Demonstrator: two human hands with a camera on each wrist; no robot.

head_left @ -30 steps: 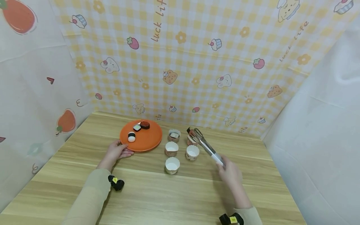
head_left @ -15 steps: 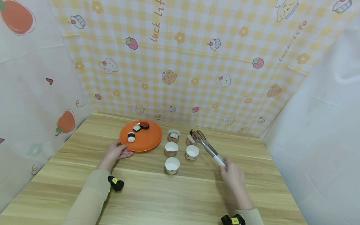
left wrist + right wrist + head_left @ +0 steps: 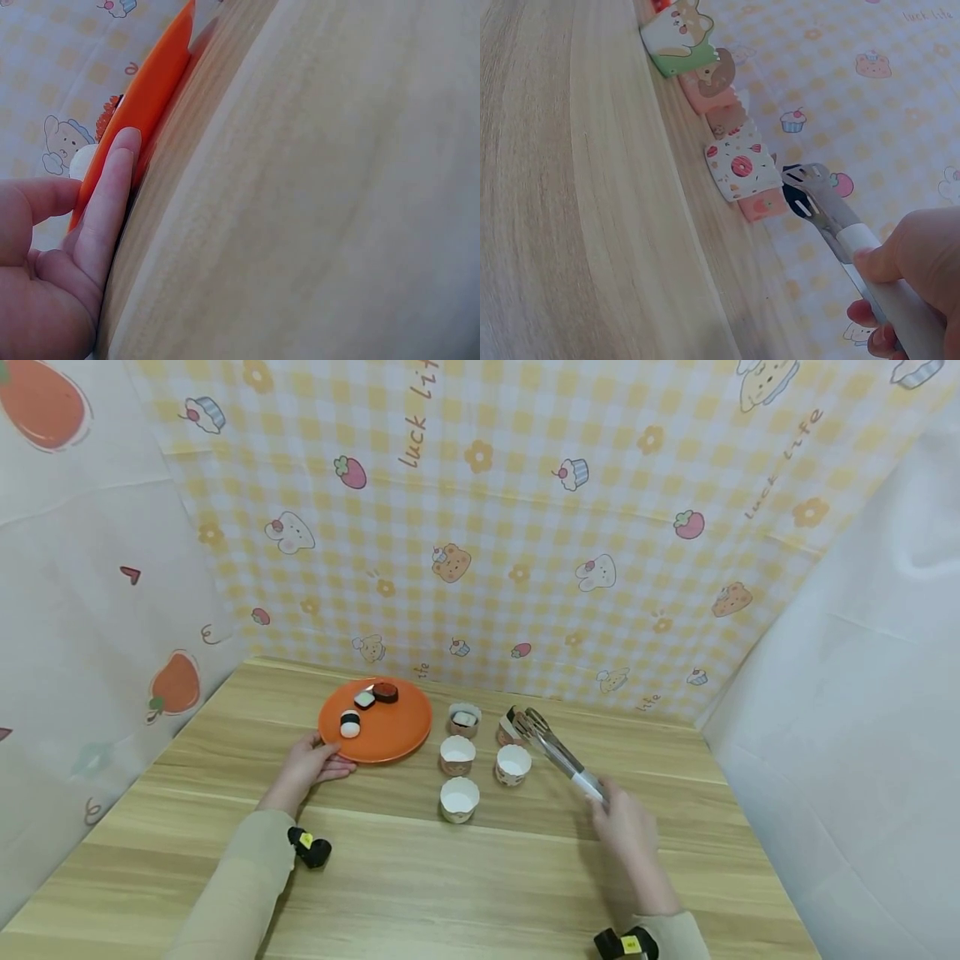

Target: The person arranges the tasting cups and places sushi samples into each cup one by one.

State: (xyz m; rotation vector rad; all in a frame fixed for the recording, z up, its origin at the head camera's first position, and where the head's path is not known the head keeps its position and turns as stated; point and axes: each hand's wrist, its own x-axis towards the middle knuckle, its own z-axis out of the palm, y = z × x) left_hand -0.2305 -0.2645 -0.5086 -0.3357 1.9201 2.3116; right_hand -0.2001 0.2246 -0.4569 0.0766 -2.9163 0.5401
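My left hand point(image 3: 303, 772) pinches the near left rim of an orange plate point(image 3: 390, 739), thumb above and fingers beneath, as the left wrist view shows. Toy sushi pieces lie on it: a white one with a black band point(image 3: 350, 724), a small white-topped one point(image 3: 364, 700) and a red-topped one point(image 3: 386, 692). White-handled metal tongs point(image 3: 558, 756) are gripped in my right hand point(image 3: 626, 822). Their tips hold a dark-edged piece point(image 3: 513, 716) at the mouth of the back right paper cup point(image 3: 507, 735), which partly hides behind them. Whether the piece touches the cup bottom is unclear.
The back left paper cup point(image 3: 464, 731) has a pale piece inside. Nearer stand a middle left cup point(image 3: 457, 764), a front left cup point(image 3: 459, 810) and a front right cup point(image 3: 513, 772). A checked cloth point(image 3: 480, 510) hangs behind the wooden table point(image 3: 420, 893).
The tongs and my right hand have shifted slightly right and nearer, and the dark-edged piece has come down into the back right cup's mouth. My left hand and the plate stay put.
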